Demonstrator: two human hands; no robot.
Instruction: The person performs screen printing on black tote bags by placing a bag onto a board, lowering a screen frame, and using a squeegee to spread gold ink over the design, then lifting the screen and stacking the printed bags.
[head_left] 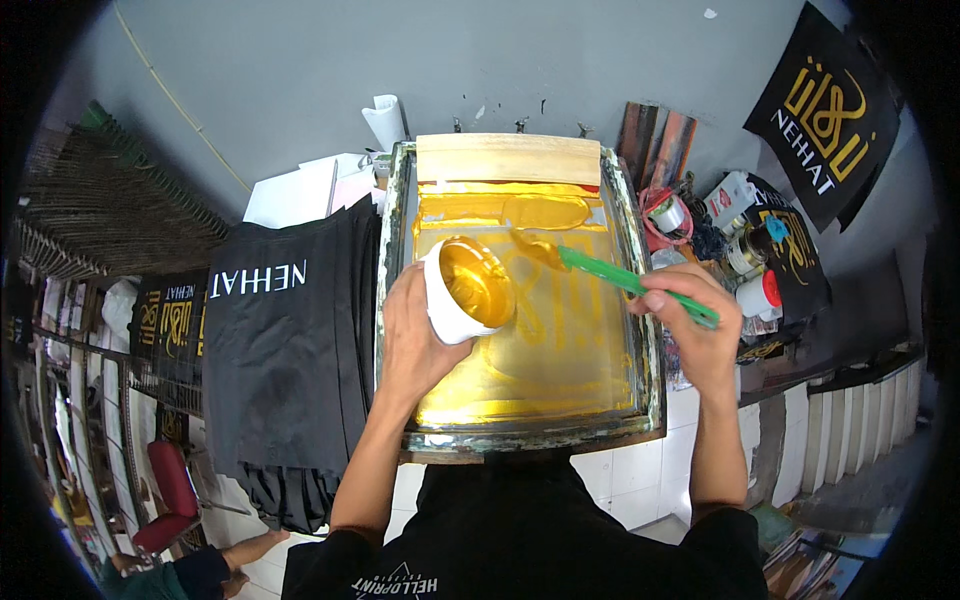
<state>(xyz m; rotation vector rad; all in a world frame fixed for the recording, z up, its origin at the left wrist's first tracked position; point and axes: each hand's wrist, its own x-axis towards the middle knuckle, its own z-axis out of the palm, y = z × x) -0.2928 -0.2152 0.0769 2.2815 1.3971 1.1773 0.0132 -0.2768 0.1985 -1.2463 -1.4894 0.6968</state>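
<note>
My left hand (408, 335) is wrapped round a white plastic tub (447, 312), tilted so that the gold ink (475, 285) inside shows. Between the fingers of my right hand (702, 325) is the handle of a green spatula (620, 277). Its tip is coated with gold ink and hangs just right of the tub's rim. Below both hands lies a screen-printing frame (653, 395) with gold-smeared mesh (560, 370), where a faint lettered design shows. A thick gold puddle (547, 211) sits near its far end, just in front of a wooden squeegee (508, 160).
A stack of black printed fabric (290, 350) lies left of the frame. Several ink pots, a red-lidded jar (762, 291) and a pink basket (667, 217) crowd the right. Black printed cloth (825, 120) hangs at the upper right. Another person's legs (245, 553) and a red chair (175, 490) are lower left.
</note>
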